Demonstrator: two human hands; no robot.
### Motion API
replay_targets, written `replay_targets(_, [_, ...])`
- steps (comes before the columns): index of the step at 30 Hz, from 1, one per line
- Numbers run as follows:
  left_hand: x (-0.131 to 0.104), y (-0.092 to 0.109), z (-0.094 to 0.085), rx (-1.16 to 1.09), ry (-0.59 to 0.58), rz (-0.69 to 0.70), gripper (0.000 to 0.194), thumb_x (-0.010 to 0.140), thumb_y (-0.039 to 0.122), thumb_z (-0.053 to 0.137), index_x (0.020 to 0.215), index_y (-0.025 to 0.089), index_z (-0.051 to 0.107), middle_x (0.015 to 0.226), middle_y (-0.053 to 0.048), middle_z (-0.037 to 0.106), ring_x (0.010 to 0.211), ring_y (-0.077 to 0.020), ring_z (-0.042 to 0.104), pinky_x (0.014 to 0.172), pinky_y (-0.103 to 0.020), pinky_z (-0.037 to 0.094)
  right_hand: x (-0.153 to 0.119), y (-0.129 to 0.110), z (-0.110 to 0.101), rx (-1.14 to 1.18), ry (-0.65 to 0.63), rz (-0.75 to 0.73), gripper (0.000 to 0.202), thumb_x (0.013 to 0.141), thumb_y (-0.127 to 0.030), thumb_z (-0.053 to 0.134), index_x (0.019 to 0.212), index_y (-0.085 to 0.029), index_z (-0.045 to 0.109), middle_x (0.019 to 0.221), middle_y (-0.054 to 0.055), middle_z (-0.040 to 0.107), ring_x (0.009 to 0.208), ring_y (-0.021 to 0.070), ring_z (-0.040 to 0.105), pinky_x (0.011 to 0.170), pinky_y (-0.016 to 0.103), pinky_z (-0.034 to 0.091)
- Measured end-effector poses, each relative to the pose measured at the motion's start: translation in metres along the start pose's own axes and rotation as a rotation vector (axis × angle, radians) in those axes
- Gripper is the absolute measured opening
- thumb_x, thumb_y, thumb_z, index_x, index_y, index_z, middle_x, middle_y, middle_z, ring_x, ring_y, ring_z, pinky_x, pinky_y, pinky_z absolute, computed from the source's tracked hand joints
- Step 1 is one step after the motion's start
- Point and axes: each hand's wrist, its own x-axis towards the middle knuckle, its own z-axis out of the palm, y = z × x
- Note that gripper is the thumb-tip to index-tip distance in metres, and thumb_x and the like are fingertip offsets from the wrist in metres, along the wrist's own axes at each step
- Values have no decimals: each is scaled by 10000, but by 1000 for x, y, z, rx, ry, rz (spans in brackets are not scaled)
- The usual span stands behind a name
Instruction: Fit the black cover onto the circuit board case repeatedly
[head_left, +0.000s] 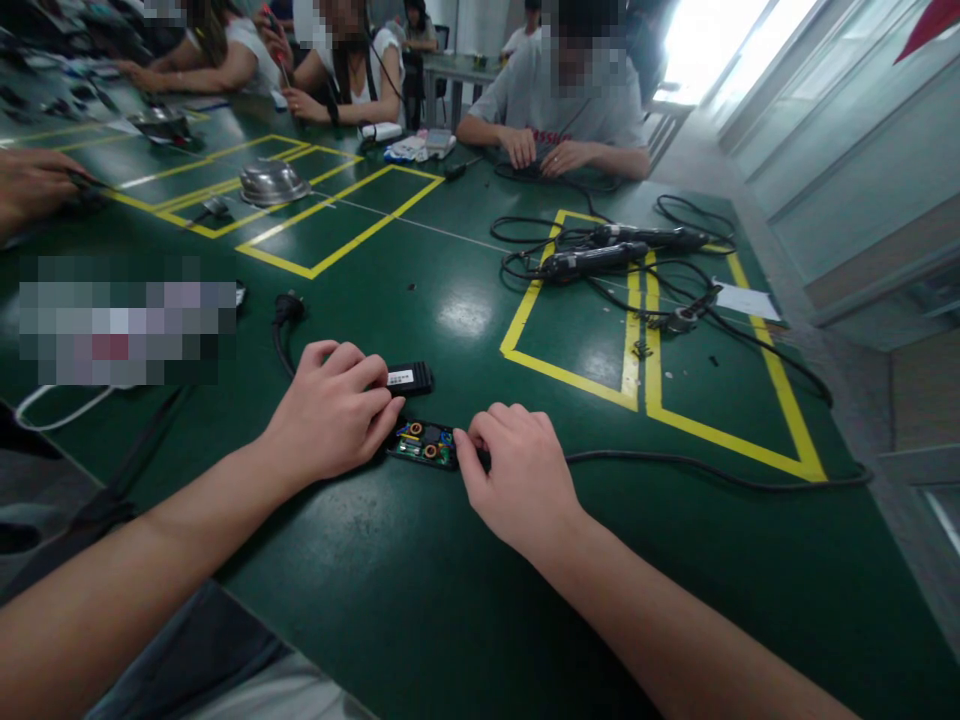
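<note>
An opened black case with a circuit board (424,443), showing copper coils and small coloured parts, lies on the green table. My left hand (337,410), fingers curled, grips the case's left end. Just behind it lies a black cover (410,378) with a white label, close to my left fingertips. At the case's right end, my right hand (517,470) is closed with thumb and fingers around the end where a black cable (675,457) runs off to the right. The fingertips' contact there is partly hidden.
A black plug (289,307) lies behind my left hand. Black handheld tools (596,260) with tangled cables lie at the right inside yellow tape. A metal bowl (273,182) stands farther back. Several people sit across the table; another person's hand (37,188) is at the left.
</note>
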Motion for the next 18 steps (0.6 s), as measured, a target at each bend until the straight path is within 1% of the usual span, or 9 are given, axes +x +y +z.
replay_targets(5, [1, 2, 0, -34, 18, -7, 403, 1018, 329, 557, 667, 237, 733, 865, -94, 682, 918, -301, 595, 956, -590, 431, -2, -2, 0, -8, 15, 7, 297, 1060, -283, 565, 773, -220, 610, 802, 37, 623, 720, 183, 550, 698, 350, 352])
replay_targets(9, [0, 3, 0, -42, 42, -29, 402, 1004, 343, 580, 645, 232, 723, 854, -91, 675, 910, -298, 586, 961, -597, 421, -4, -3, 0, -8, 18, 23, 287, 1074, -305, 563, 810, -218, 631, 836, 31, 622, 668, 155, 536, 630, 313, 345])
replay_targets(12, [-1, 3, -1, -10, 64, -47, 438, 1012, 370, 573, 620, 222, 700, 841, -91, 674, 895, -294, 574, 945, -594, 419, -4, -3, 1, -9, 41, 17, 290, 1089, -320, 547, 837, -217, 646, 869, 33, 627, 674, 150, 547, 616, 302, 343])
replay_targets(18, [-1, 1, 0, -62, 77, -92, 440, 1018, 366, 552, 632, 226, 708, 813, -79, 643, 877, -276, 558, 934, -558, 419, -5, -1, 0, 13, 74, 0, 342, 1115, -313, 471, 843, -213, 651, 875, 37, 612, 678, 147, 538, 611, 298, 347])
